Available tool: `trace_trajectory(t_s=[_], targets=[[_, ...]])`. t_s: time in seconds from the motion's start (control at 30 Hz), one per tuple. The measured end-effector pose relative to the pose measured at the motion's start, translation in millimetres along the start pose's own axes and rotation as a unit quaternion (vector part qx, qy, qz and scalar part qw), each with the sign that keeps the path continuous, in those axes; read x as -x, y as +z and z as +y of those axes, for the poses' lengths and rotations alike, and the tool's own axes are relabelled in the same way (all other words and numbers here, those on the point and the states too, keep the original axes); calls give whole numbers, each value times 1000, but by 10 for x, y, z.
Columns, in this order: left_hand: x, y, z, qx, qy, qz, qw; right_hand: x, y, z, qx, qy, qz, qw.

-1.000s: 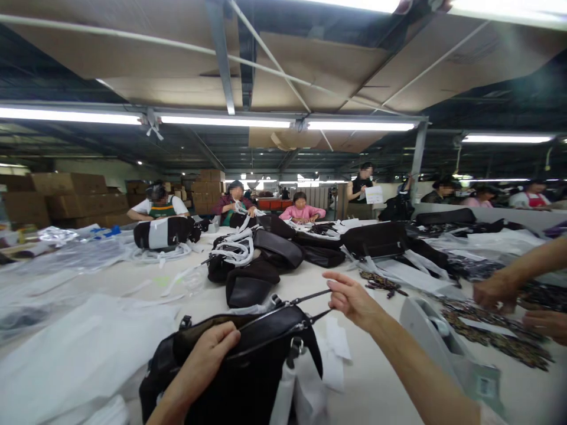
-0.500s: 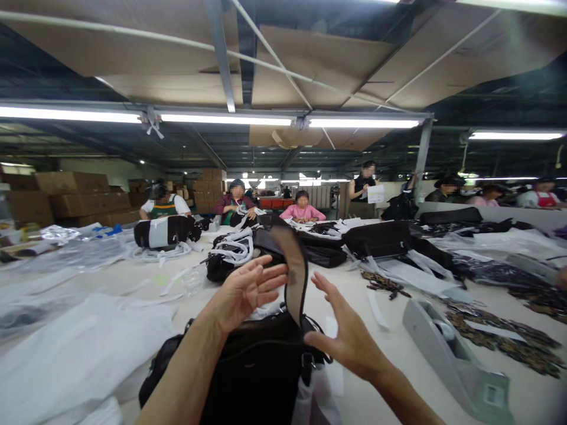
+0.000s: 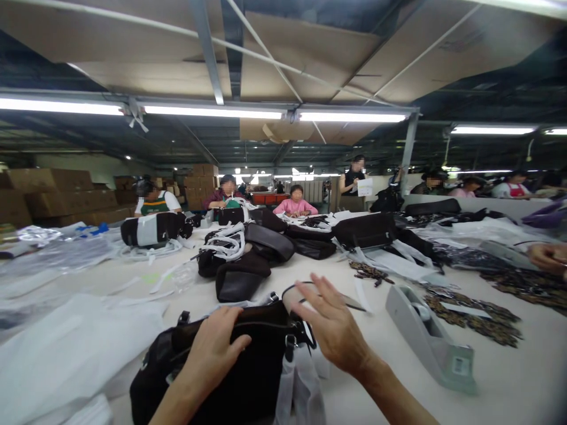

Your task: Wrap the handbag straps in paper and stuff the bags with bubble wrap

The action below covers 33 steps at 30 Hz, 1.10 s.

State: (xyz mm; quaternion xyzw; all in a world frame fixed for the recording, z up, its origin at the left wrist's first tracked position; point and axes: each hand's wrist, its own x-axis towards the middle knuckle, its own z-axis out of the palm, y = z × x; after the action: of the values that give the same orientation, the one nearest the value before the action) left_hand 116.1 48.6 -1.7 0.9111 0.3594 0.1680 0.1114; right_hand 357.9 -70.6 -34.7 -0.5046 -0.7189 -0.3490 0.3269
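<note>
A dark bag (image 3: 248,378) with metal rings and wrapped straps lies in front of me, its top opening parted. My left hand (image 3: 217,342) rests over the bag's top edge, thumb apart from the fingers. Beside the right end of the bag, my right hand (image 3: 332,324) is raised with its fingers spread. Behind its fingers a flat strip with a dark edge (image 3: 354,304) extends to the right on the table, partly hidden by the hand. White wrapping (image 3: 305,383) covers the strap at the bag's right side.
Right of the bag is a grey tape dispenser (image 3: 429,342), near patterned straps (image 3: 473,319). More dark bags (image 3: 243,274) lie beyond. White sheets (image 3: 80,348) cover the left. Several people sit or stand farther off; another person's hand (image 3: 547,257) shows at the right edge.
The strip that stood upright between my hands now lies to the right. My left hand has come down onto the bag's edge. The view has shifted slightly, and another person's hand shows more at right.
</note>
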Motion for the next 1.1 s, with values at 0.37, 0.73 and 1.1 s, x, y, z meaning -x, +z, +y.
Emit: trace_trajectory(t_s=[0.37,0.73,1.1], targets=[[143,139,-90,-104,53,-31,993,403,319,129,-307,254,-237,886],[122,433,359,-39,382,269,883,1258,-889,653,-275,514,133,802],[97,1459,743,40,541,175,822,3380,-1043,-615,-67,833,224,502]])
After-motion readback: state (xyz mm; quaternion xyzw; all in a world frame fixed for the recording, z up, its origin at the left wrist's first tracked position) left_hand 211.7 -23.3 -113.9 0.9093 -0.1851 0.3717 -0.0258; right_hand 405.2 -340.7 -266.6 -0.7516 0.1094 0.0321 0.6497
